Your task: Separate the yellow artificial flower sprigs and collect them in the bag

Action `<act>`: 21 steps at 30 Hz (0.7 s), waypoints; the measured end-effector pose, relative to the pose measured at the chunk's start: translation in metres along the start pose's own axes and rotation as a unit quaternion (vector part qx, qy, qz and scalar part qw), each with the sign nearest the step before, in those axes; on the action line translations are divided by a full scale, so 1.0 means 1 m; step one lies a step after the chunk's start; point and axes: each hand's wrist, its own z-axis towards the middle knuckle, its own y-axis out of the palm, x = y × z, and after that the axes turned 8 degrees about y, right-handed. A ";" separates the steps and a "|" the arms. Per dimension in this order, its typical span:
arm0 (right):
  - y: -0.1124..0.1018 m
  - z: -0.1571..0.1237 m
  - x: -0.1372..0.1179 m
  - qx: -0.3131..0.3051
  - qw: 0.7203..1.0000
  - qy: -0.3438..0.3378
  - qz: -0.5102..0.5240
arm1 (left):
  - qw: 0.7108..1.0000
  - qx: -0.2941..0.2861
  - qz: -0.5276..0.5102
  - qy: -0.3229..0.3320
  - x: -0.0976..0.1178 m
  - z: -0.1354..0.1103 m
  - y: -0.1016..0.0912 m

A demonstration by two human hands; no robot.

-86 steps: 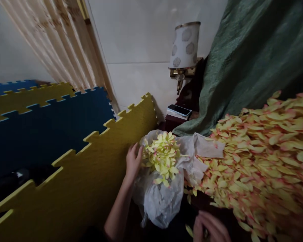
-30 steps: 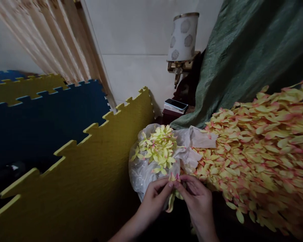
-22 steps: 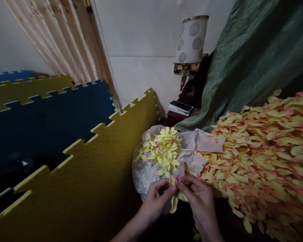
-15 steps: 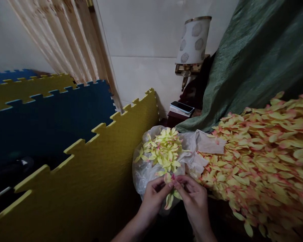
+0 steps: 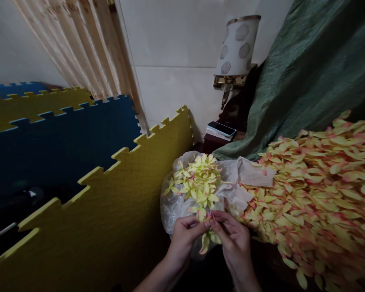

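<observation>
My left hand (image 5: pixel 184 237) and my right hand (image 5: pixel 233 237) meet low in the middle, both pinched on one small yellow artificial flower with pink tips (image 5: pixel 206 232). Its petals hang down between my fingers. Just above my hands stands a clear plastic bag (image 5: pixel 173 207) heaped with more yellow flowers (image 5: pixel 198 183). To the right lies a big pile of loose yellow and pink petals (image 5: pixel 319 182), close to my right hand.
Yellow (image 5: pixel 103 219) and blue (image 5: pixel 63 138) foam puzzle mats stand upright on the left. A green cloth (image 5: pixel 304 73) hangs at the right rear. A lamp (image 5: pixel 237 46) and a phone (image 5: pixel 221 129) sit on a small dark table by the white wall. Crumpled white paper (image 5: pixel 246 178) borders the petals.
Since 2.9 s ago my left hand left the bag's rim and my right hand rose; both now pinch one flower. Over the last second the hands barely shift.
</observation>
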 end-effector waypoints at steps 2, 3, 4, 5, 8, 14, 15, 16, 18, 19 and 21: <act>0.000 0.000 0.001 -0.001 1.000 0.004 0.008 | 1.000 0.004 -0.008 -0.003 -0.001 0.000 -0.001; 0.001 0.000 0.001 -0.002 1.000 0.005 0.013 | 1.000 0.007 -0.013 -0.008 -0.001 0.001 -0.001; 0.001 0.000 0.002 -0.003 1.000 0.007 0.019 | 1.000 0.009 -0.018 -0.013 -0.001 0.001 -0.001; 0.001 0.000 0.002 -0.005 1.000 0.009 0.025 | 1.000 0.010 -0.023 -0.018 -0.001 0.001 -0.001; 0.004 0.002 0.004 0.000 0.999 0.015 0.035 | 0.999 0.011 -0.042 -0.027 -0.001 0.003 -0.002; 0.013 0.007 0.010 0.049 0.996 0.019 0.078 | 0.999 -0.014 -0.052 0.006 -0.001 0.004 0.000; 0.013 0.007 0.011 0.053 0.995 0.020 0.080 | 0.999 -0.010 -0.039 0.022 -0.002 0.004 0.001; 0.013 0.008 0.011 0.053 0.995 0.021 0.079 | 0.999 -0.003 -0.026 0.037 -0.002 0.005 0.001; 0.012 0.010 0.012 0.039 0.997 0.029 0.067 | 0.998 0.004 -0.010 0.059 -0.002 0.006 0.000; 0.011 0.010 0.012 0.028 0.997 0.036 0.059 | 0.998 0.004 -0.008 0.065 -0.002 0.007 -0.001; 0.010 0.012 0.011 0.010 0.998 0.048 0.044 | 0.997 -0.002 -0.004 0.071 -0.002 0.011 -0.002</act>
